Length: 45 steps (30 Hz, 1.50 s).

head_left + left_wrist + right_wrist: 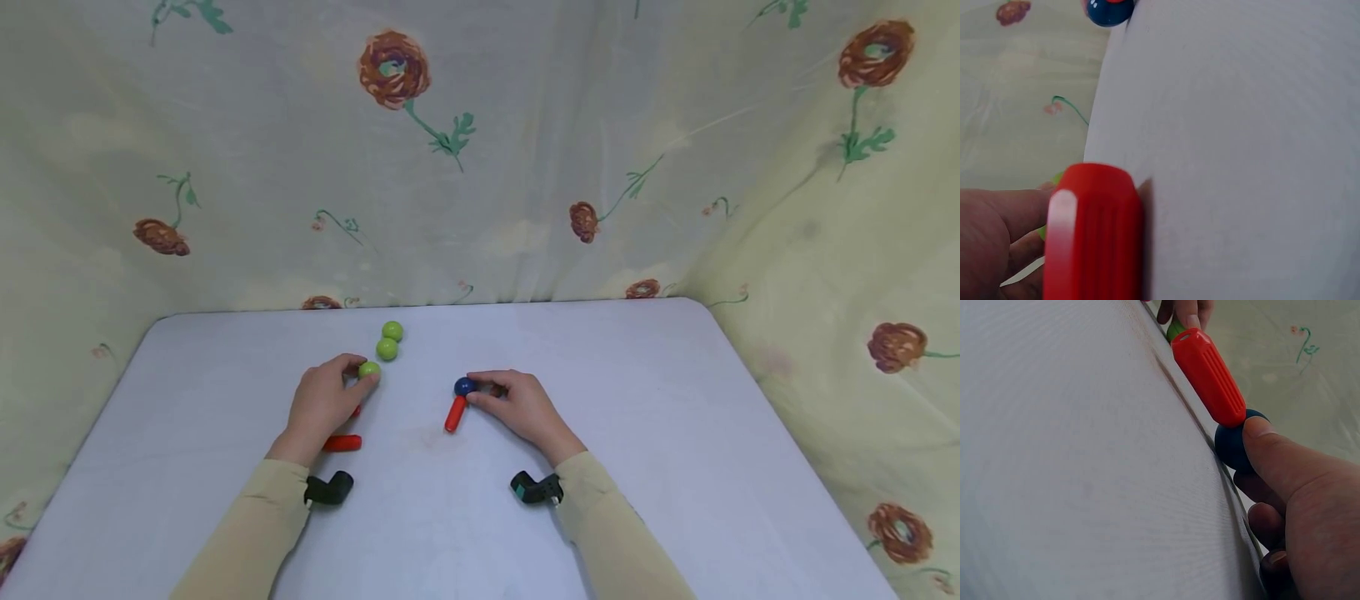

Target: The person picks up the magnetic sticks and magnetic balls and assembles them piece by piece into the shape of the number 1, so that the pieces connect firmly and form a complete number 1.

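My right hand (513,404) pinches a dark blue ball (464,387) between thumb and fingers. A short red ribbed rod (455,413) joins that ball and points toward the near side; in the right wrist view the rod (1210,378) meets the ball (1232,449) at one end. On the left, my left hand (322,408) holds a green ball (369,371) between thumb and fingertips. Another red rod (342,443) lies beside the left wrist, looming large in the left wrist view (1094,234). Part of a further red piece (356,411) shows from under the left hand.
Two green balls, a nearer one (387,349) and a farther one (392,331), sit together beyond the left hand. The white table (637,358) ends at a back edge against a flowered curtain (510,150). Each wrist wears a small black camera, as on the left (330,489).
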Available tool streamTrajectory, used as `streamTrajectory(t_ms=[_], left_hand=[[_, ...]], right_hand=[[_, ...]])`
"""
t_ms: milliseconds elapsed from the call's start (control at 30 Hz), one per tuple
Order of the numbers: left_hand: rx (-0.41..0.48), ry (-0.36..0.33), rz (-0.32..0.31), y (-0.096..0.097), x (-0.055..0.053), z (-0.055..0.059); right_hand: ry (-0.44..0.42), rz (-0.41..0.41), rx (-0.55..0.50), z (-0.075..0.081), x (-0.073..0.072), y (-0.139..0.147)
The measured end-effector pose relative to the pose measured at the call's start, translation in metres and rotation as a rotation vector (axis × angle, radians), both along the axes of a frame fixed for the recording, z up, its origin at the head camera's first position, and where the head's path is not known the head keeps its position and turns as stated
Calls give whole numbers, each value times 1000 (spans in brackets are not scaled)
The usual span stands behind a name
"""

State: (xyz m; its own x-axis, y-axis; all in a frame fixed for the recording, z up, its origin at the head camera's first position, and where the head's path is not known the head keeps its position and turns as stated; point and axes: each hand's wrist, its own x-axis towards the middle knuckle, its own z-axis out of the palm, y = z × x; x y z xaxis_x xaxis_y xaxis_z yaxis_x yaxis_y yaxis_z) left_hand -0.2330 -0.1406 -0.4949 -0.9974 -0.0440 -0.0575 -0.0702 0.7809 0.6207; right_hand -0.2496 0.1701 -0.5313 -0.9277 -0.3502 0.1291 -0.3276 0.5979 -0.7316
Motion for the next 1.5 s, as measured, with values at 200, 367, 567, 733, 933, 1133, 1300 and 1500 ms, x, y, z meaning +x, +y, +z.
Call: streamTrajectory(t_ms=[200, 367, 567, 733, 933, 1133, 1300, 1500], left_hand=[[42, 3, -1, -2, 0, -2], [117, 5, 12, -2, 4, -2], [209, 16, 53, -1, 14, 4], [293, 30, 47, 3, 24, 11], [351, 35, 40, 9, 35, 14], [364, 80, -3, 14, 45, 13], [354, 97, -55, 19, 52, 9], [379, 93, -95, 26, 60, 6]], right_hand=[[-7, 0, 6, 0, 0, 0], [-6, 3, 11, 1, 0, 0], [-5, 6, 8, 1, 0, 0], [-1, 2, 10, 1, 0, 0], [-4, 0, 8, 1, 1, 0], [-9, 1, 8, 1, 0, 0], [-11, 2, 5, 1, 0, 0], [-16, 1, -3, 3, 1, -1]])
